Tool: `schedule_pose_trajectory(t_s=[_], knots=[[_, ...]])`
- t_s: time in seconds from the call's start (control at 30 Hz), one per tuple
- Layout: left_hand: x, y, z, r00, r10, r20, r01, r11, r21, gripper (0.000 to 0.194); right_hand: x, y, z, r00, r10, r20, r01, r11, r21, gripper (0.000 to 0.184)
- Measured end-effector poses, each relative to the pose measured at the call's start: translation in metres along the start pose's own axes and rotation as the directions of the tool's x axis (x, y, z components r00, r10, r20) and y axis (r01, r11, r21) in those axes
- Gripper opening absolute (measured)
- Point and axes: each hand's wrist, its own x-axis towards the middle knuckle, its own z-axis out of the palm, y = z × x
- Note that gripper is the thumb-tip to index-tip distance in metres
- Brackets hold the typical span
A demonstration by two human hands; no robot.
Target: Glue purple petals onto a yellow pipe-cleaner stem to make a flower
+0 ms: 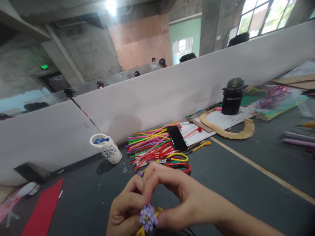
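A small purple flower (148, 217) with a yellow centre is between my two hands at the bottom of the head view. My left hand (124, 208) is closed round it, fingers curled in behind the petals. From the other side my right hand (183, 196) bends over, its thumb against the flower's edge and its index finger touching my left fingers. Some yellow pieces show beside and below the petals. A thin yellow stem with a purple tip (140, 173) sticks out past my fingertips; what it joins to is hidden.
Beyond my hands lie scissors (177, 157), a bundle of coloured pipe cleaners (150, 141) and a phone (176, 137). A white cup (109, 150) stands left, near red paper (44, 208). A black lidded container (231, 98) and a curved tan strip (230, 133) are right, before a white partition (157, 95).
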Motion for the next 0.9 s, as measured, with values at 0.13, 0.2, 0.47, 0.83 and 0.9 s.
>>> schedule_pose_trajectory(t_s=[0.13,0.2,0.47,0.83,0.9], knots=[[0.002,0.001,0.005,0.997,-0.056,-0.047,0.051,0.994,-0.097,0.007,0.001,0.006,0.000,0.999,0.051,-0.011,-0.048,0.985,0.168,0.018],[0.005,0.006,0.014,0.986,-0.135,-0.100,0.118,0.979,-0.165,0.013,0.002,0.011,0.000,0.995,0.094,-0.033,-0.083,0.966,0.245,0.019],[0.010,0.021,0.033,0.752,-0.623,-0.217,0.433,0.714,-0.551,0.032,0.005,0.017,0.006,0.901,0.404,-0.157,-0.287,0.827,0.483,0.025],[0.010,0.023,0.029,0.758,-0.649,0.067,0.516,0.533,-0.671,0.022,0.005,0.014,0.006,0.865,0.463,-0.196,-0.338,0.824,0.455,0.027],[0.009,0.022,0.028,0.770,-0.633,0.085,0.513,0.534,-0.672,0.019,0.005,0.014,0.006,0.849,0.478,-0.223,-0.353,0.830,0.432,0.029]])
